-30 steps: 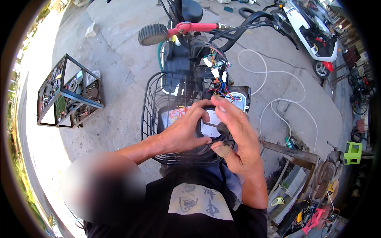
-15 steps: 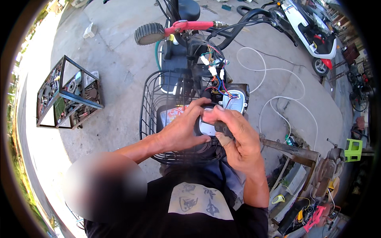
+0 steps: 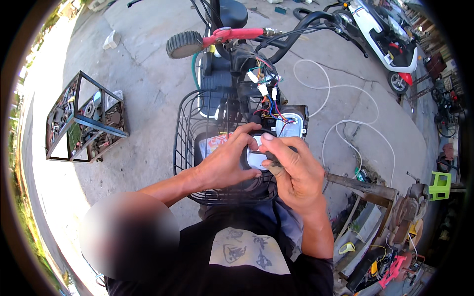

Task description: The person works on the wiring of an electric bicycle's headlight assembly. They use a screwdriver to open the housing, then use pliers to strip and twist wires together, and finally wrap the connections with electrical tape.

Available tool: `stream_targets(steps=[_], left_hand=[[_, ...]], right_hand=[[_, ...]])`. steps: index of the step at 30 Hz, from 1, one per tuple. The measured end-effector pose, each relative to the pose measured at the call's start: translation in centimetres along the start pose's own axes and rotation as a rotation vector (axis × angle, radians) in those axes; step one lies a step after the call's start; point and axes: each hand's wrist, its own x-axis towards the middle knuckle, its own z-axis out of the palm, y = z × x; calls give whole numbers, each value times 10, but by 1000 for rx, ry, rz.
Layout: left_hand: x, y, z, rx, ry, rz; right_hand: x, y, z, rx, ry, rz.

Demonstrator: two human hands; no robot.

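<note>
Over the front basket, my left hand curls around a white housing with a dark rim, thumb along its near side and fingers over its far side. My right hand is closed on a dark-handled screwdriver. Its thin shaft points left across the white face; where the tip rests is hidden by my fingers. Just beyond my hands, an open white instrument casing sits in a dark frame, with coloured wires running into it. White plug connectors hang on those wires.
The black wire basket surrounds the work. Above it, a red air gun with tyre lies across the handlebar. A metal frame of scrap parts stands left, a cluttered bench right. A white hose loops over the concrete.
My right hand has turned slightly and its thumb has shifted, showing more of the white face and the thin shaft. My left hand keeps its hold.
</note>
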Motion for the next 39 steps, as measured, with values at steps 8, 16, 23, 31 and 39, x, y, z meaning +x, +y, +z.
stream_targets(steps=[8,16,23,31,39], left_hand=[[1,-1,1,-19,-8,-32],[0,3,0,-7,6,-22],[0,2,-1,-12,1,-17],[2,-1,1,45,20,51],[3,1,3,-7,14,24]], right_hand=[[7,-2,10,-25,131,-10],[1,-8,5,-102,67,29],[4,-10,9,-99,107,70],[-12,-16,-19,258,348,78],[-34,5,-29,56,285,242]])
